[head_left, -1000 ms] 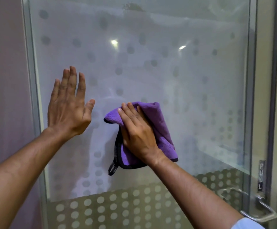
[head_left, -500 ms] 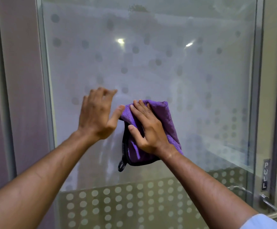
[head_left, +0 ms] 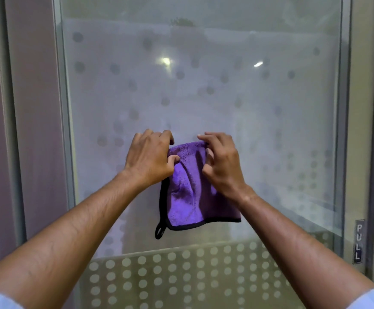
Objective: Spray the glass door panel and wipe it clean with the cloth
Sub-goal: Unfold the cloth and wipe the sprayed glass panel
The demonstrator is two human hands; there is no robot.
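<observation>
Purple cloth hangs flat vs frosted glass door panel, mid-height. Left hand & right hand each pinch its top corners w/ curled fingers. PULL sign on frame at right.

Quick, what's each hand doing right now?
Left hand: closed, pinching the purple microfibre cloth at its top edge.
Right hand: closed, pinching the same cloth.

Both my hands bunch on the cloth mid-panel. Glass door panel above the cloth is open. Metal frame left of cloth, PULL plate far right block travel.
</observation>
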